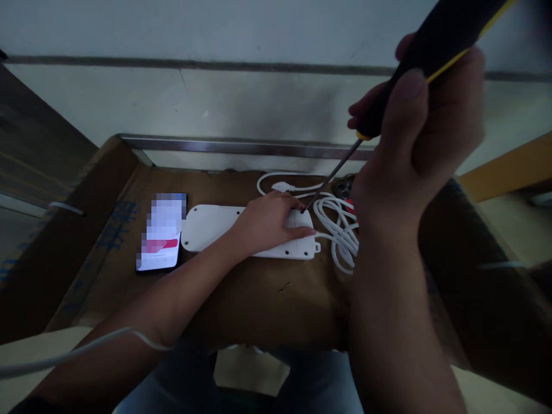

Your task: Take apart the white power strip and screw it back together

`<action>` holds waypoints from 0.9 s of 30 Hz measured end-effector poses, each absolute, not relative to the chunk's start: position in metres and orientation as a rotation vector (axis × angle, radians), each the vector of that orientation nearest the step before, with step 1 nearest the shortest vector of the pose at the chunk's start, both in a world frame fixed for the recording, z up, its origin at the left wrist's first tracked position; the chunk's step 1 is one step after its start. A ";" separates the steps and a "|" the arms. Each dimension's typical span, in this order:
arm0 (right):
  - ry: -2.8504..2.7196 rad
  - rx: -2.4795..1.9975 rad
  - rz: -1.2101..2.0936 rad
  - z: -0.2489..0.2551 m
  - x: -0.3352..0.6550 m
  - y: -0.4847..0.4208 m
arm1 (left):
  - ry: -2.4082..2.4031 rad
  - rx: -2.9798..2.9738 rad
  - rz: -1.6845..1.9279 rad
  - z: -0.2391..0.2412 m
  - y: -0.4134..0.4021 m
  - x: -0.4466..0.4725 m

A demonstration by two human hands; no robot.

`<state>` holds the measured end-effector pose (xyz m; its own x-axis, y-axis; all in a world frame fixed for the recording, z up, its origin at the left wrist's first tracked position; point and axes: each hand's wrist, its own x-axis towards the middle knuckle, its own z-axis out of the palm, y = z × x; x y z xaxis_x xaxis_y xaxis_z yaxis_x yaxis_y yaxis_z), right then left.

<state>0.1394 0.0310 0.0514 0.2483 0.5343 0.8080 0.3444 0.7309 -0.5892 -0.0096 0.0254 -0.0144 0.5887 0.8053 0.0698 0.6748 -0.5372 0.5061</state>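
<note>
A white power strip (215,224) lies underside up on the brown cardboard, with dark screw holes along its edges. My left hand (269,221) holds it down near its right end, thumb and fingers apart around the spot where the screwdriver touches. Wrapped around the black and yellow handle of a screwdriver (345,158) is my right hand (431,126), raised at the upper right. The shaft slants down to the left, its tip at a hole by the strip's far right corner. Two small screws (284,287) lie on the cardboard in front of the strip.
A phone (161,236) with a lit screen lies left of the strip. White coiled cable (338,224) and its plug (282,187) lie to the right and behind. A dark object with red (344,187) is partly hidden by my right arm. A metal rail (241,146) runs along the back.
</note>
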 end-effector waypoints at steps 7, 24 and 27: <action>-1.338 -0.819 0.173 0.051 0.138 0.030 | 1.186 2.387 0.417 -0.013 0.025 -0.009; -1.390 -0.712 0.159 0.053 0.143 0.032 | 1.177 2.359 0.404 -0.010 0.023 -0.010; -1.382 -0.726 0.175 0.051 0.145 0.033 | 1.166 2.373 0.418 -0.011 0.023 -0.010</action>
<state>0.1455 0.0329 0.0514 0.2132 0.5182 0.8282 0.2954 0.7739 -0.5603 -0.0104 0.0232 -0.0108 0.5944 0.8014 0.0672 0.6613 -0.5346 0.5261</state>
